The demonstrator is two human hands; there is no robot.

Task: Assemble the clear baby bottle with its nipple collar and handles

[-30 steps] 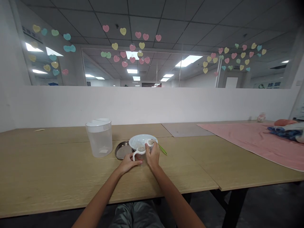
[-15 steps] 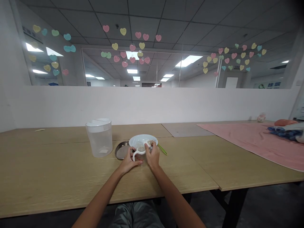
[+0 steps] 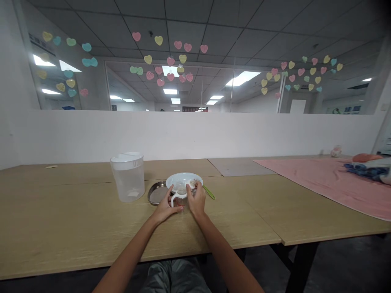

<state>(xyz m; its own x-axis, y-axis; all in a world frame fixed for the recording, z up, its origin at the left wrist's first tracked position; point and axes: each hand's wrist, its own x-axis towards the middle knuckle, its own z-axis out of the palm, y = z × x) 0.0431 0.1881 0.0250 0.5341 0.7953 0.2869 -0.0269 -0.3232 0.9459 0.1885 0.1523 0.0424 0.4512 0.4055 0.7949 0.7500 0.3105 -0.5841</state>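
Note:
A small clear jug (image 3: 181,203) with a white collar and handle stands close in front of me, with red markings low on its side. My left hand (image 3: 164,208) is around its left side, fingers behind the handle and thumb across the front near the base. At the upper right, my right hand (image 3: 197,199) pinches a small white part (image 3: 192,184) with a clear middle, next to the jug's rim. Whether that part is joined to the jug I cannot tell. Just behind is a white plate (image 3: 174,178). A round metal tin (image 3: 150,198) lies to the left.
A tall translucent plastic bucket (image 3: 128,179) stands left of the tin. To the right of the plate, a utensil with a green handle (image 3: 209,192) lies on the wooden table (image 3: 76,219). A pink cloth (image 3: 324,179) covers the far right, with bundled fabric (image 3: 368,170) on it.
The fingers of my left hand have lifted slightly beside the jug's handle. My right hand and the other things have stayed almost still.

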